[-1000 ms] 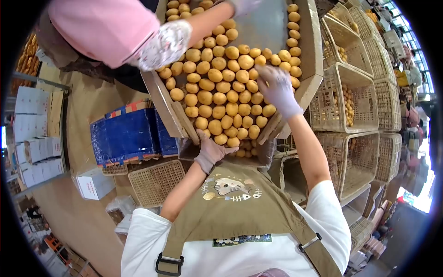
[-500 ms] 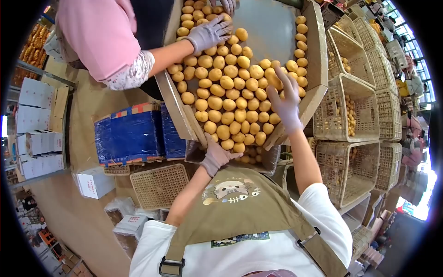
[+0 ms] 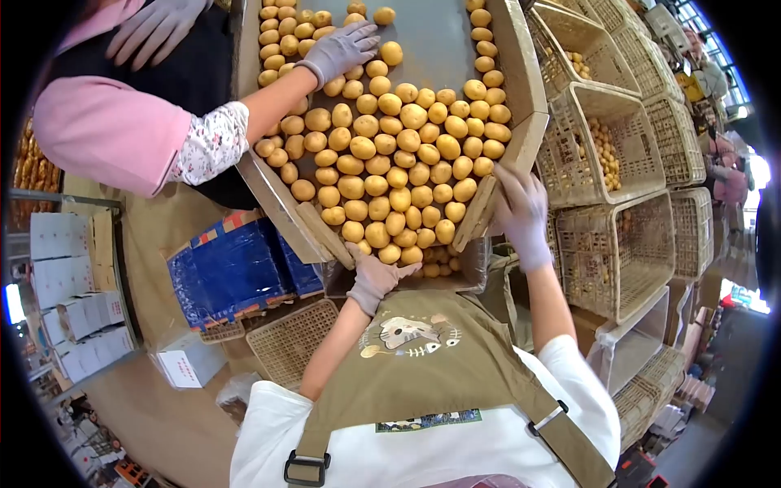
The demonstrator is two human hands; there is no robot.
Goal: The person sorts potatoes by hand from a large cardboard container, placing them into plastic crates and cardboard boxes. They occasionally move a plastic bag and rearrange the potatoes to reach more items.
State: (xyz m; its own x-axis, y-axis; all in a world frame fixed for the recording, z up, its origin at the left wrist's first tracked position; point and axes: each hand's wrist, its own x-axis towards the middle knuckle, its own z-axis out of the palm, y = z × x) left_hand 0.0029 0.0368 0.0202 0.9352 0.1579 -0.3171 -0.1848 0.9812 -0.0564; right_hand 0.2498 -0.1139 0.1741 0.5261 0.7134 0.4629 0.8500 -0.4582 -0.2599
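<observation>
Many potatoes (image 3: pixel 399 199) lie on a metal sorting table (image 3: pixel 435 53) that narrows toward me between wooden side boards (image 3: pixel 533 134). My left hand (image 3: pixel 377 278), in a grey glove, is at the narrow mouth, fingers apart, beside the lowest potatoes and the end of the left board. My right hand (image 3: pixel 521 213), gloved too and slightly blurred, is at the outer side of the right board, its fingers extended near the rim and no potato in it. Below the mouth, a plastic-lined box (image 3: pixel 478 275) holds more potatoes, partly hidden by my left hand and apron.
To the left, a co-worker's gloved hand (image 3: pixel 342 54) rests among the potatoes; their other hand (image 3: pixel 159 28) is off the table. Plastic crates (image 3: pixel 630 260), some with potatoes, line the right side. A blue-wrapped stack (image 3: pixel 232 268) and a flat crate (image 3: pixel 289 342) stand at left.
My right hand has moved off the potatoes to outside the right board. My left hand stays at the mouth. The co-worker's other hand has left the table, and the view has shifted.
</observation>
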